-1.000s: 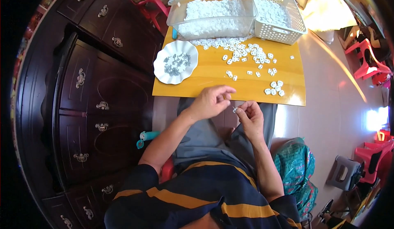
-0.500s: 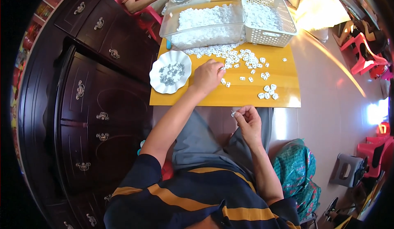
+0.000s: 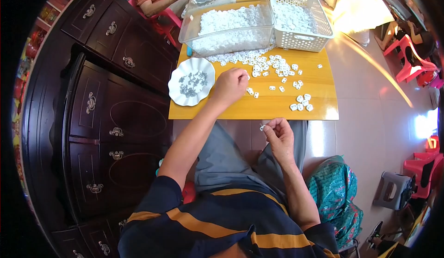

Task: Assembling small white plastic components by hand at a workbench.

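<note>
My left hand (image 3: 231,86) is over the yellow table, its fingers pinched on a small white plastic piece (image 3: 248,77) that mostly hides behind the fingertips. Beside it lie a few more white two-holed pieces (image 3: 250,91). Just off the table's near edge, above my lap, my right hand (image 3: 281,136) pinches a small white part (image 3: 262,127) with a thin spike sticking up. To the left of my left hand stands a white scalloped dish (image 3: 176,93) with small grey bits (image 3: 194,83) in it. A loose spread of white pieces (image 3: 276,64) covers the table beyond.
A clear plastic bin (image 3: 226,44) and a white perforated basket (image 3: 305,44), both holding many white pieces, stand at the table's far side. A small cluster of pieces (image 3: 300,103) sits near the right front edge. Dark drawers (image 3: 115,96) line the left. Another person's arm (image 3: 162,6) shows far left.
My left hand has drawn slightly to the left with its fingers still pinched. The right hand stays in nearly the same place, holding the same small part.
</note>
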The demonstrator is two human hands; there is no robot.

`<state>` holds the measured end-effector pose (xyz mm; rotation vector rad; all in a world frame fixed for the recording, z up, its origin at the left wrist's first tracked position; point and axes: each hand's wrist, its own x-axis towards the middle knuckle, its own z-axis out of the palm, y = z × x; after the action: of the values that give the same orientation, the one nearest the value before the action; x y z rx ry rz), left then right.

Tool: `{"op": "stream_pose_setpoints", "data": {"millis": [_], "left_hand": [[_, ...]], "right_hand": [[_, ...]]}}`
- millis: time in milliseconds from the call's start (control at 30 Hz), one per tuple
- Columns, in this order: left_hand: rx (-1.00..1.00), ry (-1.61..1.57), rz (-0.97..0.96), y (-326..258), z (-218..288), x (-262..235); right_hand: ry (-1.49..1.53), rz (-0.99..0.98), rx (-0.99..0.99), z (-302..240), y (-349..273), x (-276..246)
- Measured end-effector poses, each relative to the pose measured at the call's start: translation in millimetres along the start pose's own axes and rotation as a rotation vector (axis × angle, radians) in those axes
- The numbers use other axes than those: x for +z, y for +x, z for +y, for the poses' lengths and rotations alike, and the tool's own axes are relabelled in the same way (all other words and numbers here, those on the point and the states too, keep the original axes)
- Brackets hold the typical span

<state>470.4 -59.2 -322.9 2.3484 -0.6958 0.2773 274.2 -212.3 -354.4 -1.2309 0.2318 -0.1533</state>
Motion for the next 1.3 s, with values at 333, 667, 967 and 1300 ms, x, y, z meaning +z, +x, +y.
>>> {"op": "stream_pose_setpoints", "data": {"millis": [333, 667, 967, 1300], "left_hand": [[-0.500, -0.949, -0.257, -86.9, 44.8, -22.8], [-0.460, -0.874, -0.263, -115.5, 48.4, -14.6], [-0.395, -0.812, -0.241, -114.9, 55.5, -10.9], [-0.168, -0.632, -0.141, -114.5, 64.6, -8.2]], "right_hand": [[0.004, -0.038, 0.015, -1.8, -0.4, 4.8], [-0.033, -0.051, 0.018, 3.6, -2.4, 8.0], [0.005, -0.067, 0.023, 4.3, -3.6, 7.7], [-0.001, -0.057, 0.020, 4.8, -3.6, 7.6]]}}
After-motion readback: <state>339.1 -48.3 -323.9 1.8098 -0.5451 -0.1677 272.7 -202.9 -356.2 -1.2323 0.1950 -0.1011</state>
